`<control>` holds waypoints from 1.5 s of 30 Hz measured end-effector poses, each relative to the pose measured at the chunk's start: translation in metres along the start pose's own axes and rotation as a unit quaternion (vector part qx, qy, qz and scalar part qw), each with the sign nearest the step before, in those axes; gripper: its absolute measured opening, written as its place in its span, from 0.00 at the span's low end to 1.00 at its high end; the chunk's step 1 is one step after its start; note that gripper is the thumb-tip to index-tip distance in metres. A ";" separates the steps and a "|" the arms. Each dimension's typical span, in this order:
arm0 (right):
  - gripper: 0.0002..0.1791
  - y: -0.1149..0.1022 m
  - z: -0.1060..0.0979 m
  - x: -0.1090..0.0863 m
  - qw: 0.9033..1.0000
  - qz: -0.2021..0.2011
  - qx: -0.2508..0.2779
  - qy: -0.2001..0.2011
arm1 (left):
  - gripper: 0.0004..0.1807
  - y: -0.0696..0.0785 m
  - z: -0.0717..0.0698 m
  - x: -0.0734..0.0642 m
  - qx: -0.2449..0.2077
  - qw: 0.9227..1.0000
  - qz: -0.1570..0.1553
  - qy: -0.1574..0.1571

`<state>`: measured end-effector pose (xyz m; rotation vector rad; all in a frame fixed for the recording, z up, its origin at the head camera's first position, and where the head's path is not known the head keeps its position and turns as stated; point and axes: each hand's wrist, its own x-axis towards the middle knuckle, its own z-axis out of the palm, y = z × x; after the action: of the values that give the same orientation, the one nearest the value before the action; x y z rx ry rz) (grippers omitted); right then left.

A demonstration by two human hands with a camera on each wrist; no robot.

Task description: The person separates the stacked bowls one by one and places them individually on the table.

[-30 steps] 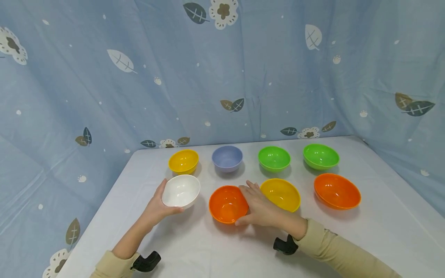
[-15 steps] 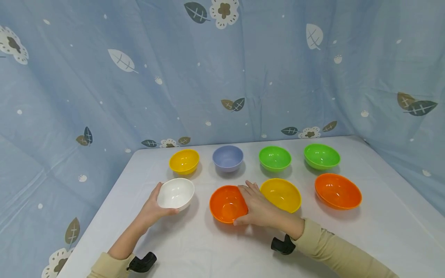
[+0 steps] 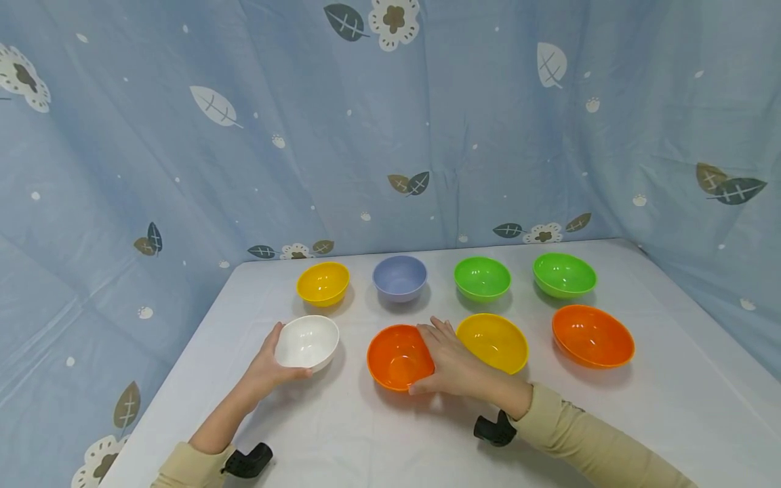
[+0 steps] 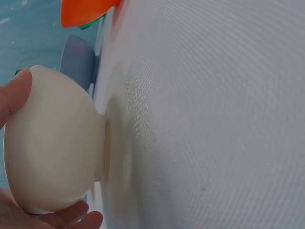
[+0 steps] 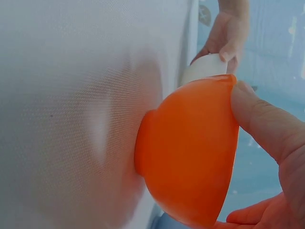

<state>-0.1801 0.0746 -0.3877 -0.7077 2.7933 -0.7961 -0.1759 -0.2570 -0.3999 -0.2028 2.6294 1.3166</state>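
My left hand (image 3: 265, 371) grips a white bowl (image 3: 307, 342) by its left side, thumb at the near rim and fingers round the far side. In the left wrist view the white bowl (image 4: 55, 143) is upright with its foot at or very close to the cloth; I cannot tell if they touch. My right hand (image 3: 448, 362) holds an orange bowl (image 3: 396, 359) by its right side, thumb near, fingers behind. The right wrist view shows that orange bowl (image 5: 190, 152) upright, close over the cloth, with the thumb (image 5: 257, 114) on its rim.
A yellow bowl (image 3: 497, 342) stands just behind my right hand, and a wider orange bowl (image 3: 592, 337) is further right. The back row has a yellow bowl (image 3: 323, 285), a blue-purple bowl (image 3: 399, 279) and two green bowls (image 3: 482, 279). A blue curtain (image 3: 390, 122) hangs behind the white-covered table (image 3: 378, 447).
My left hand has brought the white bowl toward me, a little left and down, away from the back yellow bowl. My right hand and the orange bowl have barely moved.
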 end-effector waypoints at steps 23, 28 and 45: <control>0.56 0.002 0.001 0.010 1.000 -0.004 -0.012 0.008 | 0.68 -0.002 0.000 0.003 0.056 0.997 0.033 -0.030; 0.56 0.004 0.000 0.010 1.000 -0.004 -0.006 0.018 | 0.68 0.000 0.002 0.006 0.055 0.997 0.042 -0.031; 0.56 0.005 -0.005 -0.002 1.000 -0.004 -0.005 0.020 | 0.69 -0.001 0.006 0.005 0.057 0.997 0.036 -0.032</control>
<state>-0.1817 0.0816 -0.3865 -0.7131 2.8340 -0.8064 -0.1796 -0.2529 -0.4053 -0.0485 2.6706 1.1682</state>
